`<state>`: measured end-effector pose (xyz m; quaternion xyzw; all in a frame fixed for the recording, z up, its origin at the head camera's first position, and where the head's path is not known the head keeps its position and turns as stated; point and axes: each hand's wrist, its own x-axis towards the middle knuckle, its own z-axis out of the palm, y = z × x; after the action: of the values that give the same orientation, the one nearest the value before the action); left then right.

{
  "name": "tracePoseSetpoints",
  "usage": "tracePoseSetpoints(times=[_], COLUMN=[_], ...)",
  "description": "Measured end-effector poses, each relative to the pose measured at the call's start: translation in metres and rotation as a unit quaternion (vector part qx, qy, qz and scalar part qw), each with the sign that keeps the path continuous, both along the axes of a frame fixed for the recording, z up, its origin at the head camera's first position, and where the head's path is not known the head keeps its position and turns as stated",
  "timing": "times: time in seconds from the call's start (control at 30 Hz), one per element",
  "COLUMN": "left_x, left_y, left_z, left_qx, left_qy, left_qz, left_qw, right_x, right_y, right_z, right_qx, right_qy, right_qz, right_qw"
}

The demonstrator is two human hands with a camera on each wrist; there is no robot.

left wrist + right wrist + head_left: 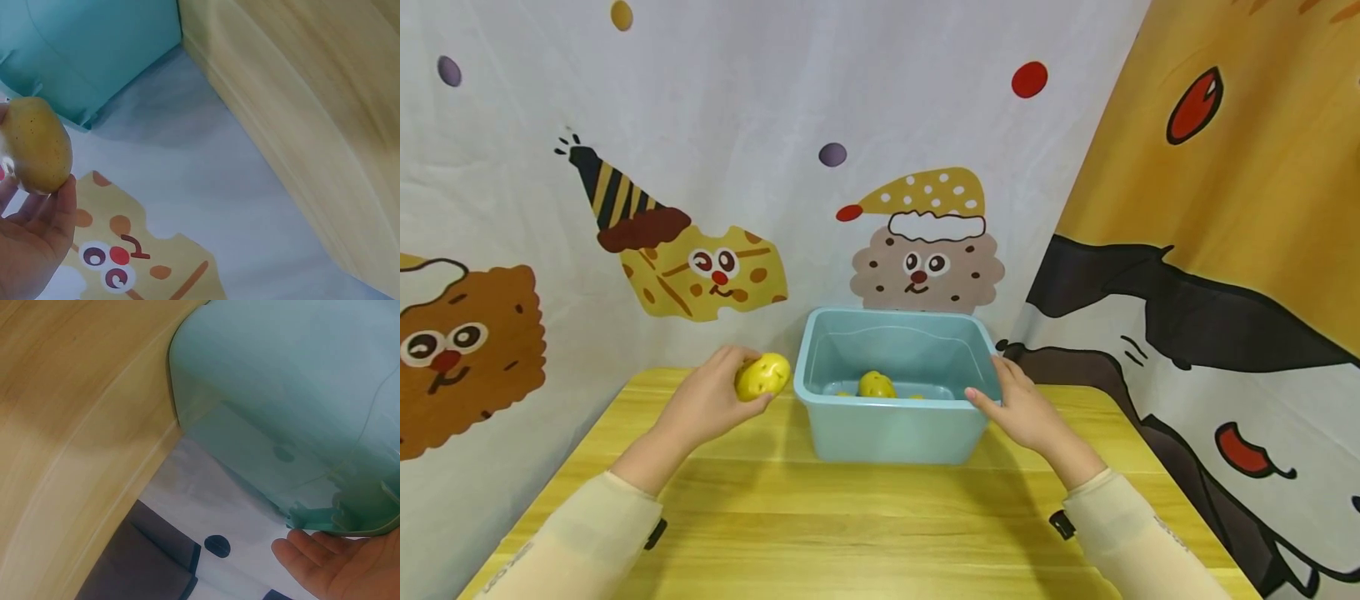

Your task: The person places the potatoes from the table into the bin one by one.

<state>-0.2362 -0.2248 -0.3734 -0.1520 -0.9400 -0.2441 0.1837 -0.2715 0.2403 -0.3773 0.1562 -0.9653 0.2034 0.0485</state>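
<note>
In the head view my left hand [715,396] holds a yellow potato [763,377] between thumb and fingers, left of the light blue plastic bin [895,429]. The potato [39,145] shows small dark specks in the left wrist view, with fingers [62,209] against its underside. My right hand [1022,404] grips the bin's right rim near the front corner, thumb over the top. Its fingers [306,550] lie under the rim outside in the right wrist view. Inside the bin sits another potato [877,385], with yellow bits of others mostly hidden by the front wall.
The bin stands toward the back of a wooden table [850,525]. Right behind the table hangs a white curtain [737,100] printed with cartoon figures. A yellow and black printed part of it [1225,192] hangs on the right.
</note>
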Motion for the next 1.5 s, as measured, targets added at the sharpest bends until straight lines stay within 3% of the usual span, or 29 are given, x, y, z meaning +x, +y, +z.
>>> tracePoseSetpoints(times=[0.5, 0.9, 1.5], left_x=[-0.005, -0.011, -0.018], left_y=[0.012, 0.024, 0.051], left_z=[0.015, 0.027, 0.050], left_qx=[0.004, 0.004, 0.022], left_qy=[0.024, 0.041, 0.027], left_qz=[-0.008, -0.036, -0.063], left_qw=[0.9997, 0.9985, 0.9974], right_x=[0.000, -0.002, -0.002], right_y=[0.000, 0.002, 0.001], right_z=[0.002, 0.001, 0.002], right_qx=[0.005, 0.008, 0.009], right_qy=[-0.008, -0.007, -0.010], right_qz=[-0.003, -0.004, -0.002], right_qw=[0.9999, 0.9999, 0.9999])
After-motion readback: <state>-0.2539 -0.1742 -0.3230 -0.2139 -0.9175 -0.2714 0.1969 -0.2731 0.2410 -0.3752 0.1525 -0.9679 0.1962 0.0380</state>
